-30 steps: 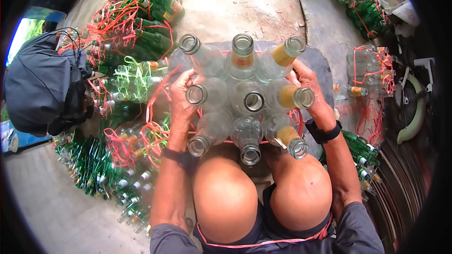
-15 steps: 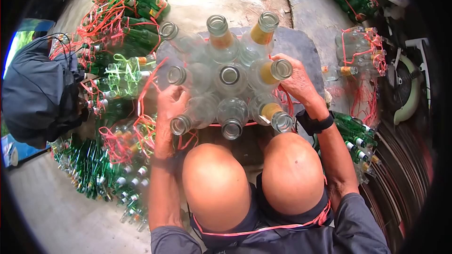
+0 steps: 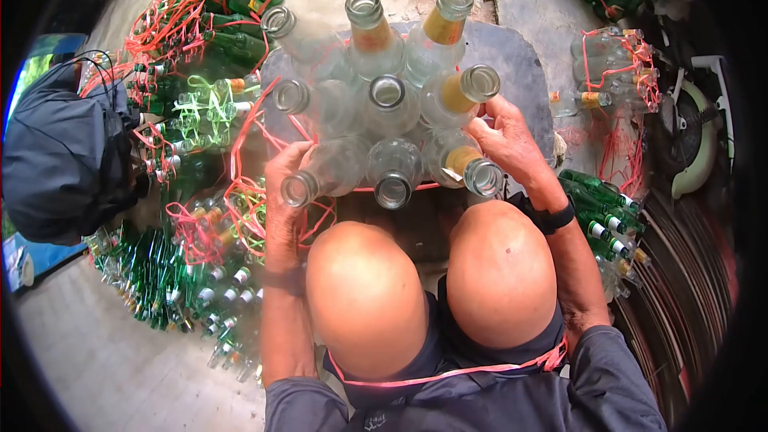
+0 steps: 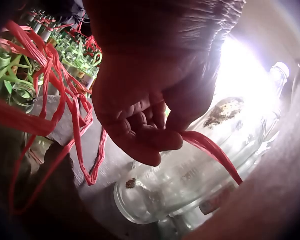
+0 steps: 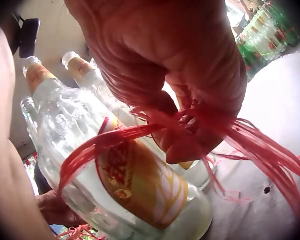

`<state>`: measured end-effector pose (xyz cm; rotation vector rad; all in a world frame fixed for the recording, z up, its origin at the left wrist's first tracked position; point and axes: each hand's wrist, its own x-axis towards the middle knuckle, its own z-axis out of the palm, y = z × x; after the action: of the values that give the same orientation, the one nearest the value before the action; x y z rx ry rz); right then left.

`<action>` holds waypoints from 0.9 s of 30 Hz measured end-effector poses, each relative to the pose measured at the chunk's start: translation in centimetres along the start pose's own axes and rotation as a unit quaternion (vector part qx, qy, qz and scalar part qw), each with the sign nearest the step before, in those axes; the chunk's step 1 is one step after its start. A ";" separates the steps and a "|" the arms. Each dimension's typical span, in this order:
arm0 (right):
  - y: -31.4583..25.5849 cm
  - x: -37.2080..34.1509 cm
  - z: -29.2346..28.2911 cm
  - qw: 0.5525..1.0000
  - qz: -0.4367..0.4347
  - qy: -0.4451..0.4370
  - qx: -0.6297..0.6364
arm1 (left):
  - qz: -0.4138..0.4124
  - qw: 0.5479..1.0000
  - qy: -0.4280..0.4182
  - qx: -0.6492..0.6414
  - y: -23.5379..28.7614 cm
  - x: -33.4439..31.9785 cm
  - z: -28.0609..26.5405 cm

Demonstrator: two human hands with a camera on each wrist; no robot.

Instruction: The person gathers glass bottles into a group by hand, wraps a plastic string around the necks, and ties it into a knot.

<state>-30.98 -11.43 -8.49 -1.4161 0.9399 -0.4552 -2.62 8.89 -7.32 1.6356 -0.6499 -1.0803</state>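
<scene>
Several clear glass bottles (image 3: pixel 394 104) stand upright in a close block on a grey slab (image 3: pixel 520 72). At the block's left side the left hand (image 3: pixel 286 172) pinches a red plastic strip (image 4: pixel 210 150) between thumb and fingers, beside a bottle's base (image 4: pixel 145 200). On the right side the right hand (image 3: pixel 512 144) pinches a bunched red strip (image 5: pixel 105 142) that runs across a bottle with an orange label (image 5: pixel 140 185); its frayed ends (image 5: pixel 270 155) trail past the fingers. Where the strip runs behind the bottles is hidden.
Green bottles (image 3: pixel 232 32) bound with red strips lie at the left, with a dark bag (image 3: pixel 64 152) beyond. More green bottles (image 3: pixel 600 216) and a clear bundle (image 3: pixel 608 64) lie at the right. The person's knees (image 3: pixel 504 280) are close to the slab's near edge.
The bottles and slab sit higher in the head view. The right hand has shifted nearer the block's right middle bottles, and both hands stay at its sides.
</scene>
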 end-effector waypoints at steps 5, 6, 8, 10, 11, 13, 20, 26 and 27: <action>0.3 -1.6 -0.4 0.999 -0.008 -0.027 0.029 | 0.016 1.000 0.016 -0.011 0.3 -1.4 0.2; 0.2 -1.8 -0.5 0.999 -0.008 -0.027 0.030 | -0.009 0.999 0.027 -0.029 -0.2 -1.4 0.1; 0.1 -2.2 -0.6 0.998 0.042 -0.046 0.025 | -0.034 0.998 0.039 -0.047 -1.1 -1.4 0.0; 1.0 -2.6 -0.6 0.998 0.034 -0.049 0.022 | -0.066 0.994 0.066 -0.061 -1.1 -1.3 0.4; 1.3 -2.8 -0.7 0.998 0.028 -0.051 0.018 | -0.065 0.994 0.065 -0.062 -1.1 -1.4 0.6; 0.7 -3.2 -0.6 0.998 0.035 -0.047 0.002 | -0.074 0.993 0.089 -0.015 -0.3 -1.8 1.3; -0.5 -3.3 0.6 0.995 0.098 -0.026 -0.008 | -0.017 0.992 0.085 0.094 -2.1 -1.3 1.4; 0.7 -2.9 0.3 0.995 0.087 -0.020 -0.036 | 0.033 0.986 0.047 0.156 -2.4 -1.1 1.2; 1.1 -2.8 0.2 0.996 0.083 -0.024 -0.036 | 0.021 0.990 0.052 0.132 -2.3 -1.1 1.4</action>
<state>-32.71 -8.96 -8.77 -1.3942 1.0346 -0.2649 -4.53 9.92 -9.22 1.8825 -0.7805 -0.9001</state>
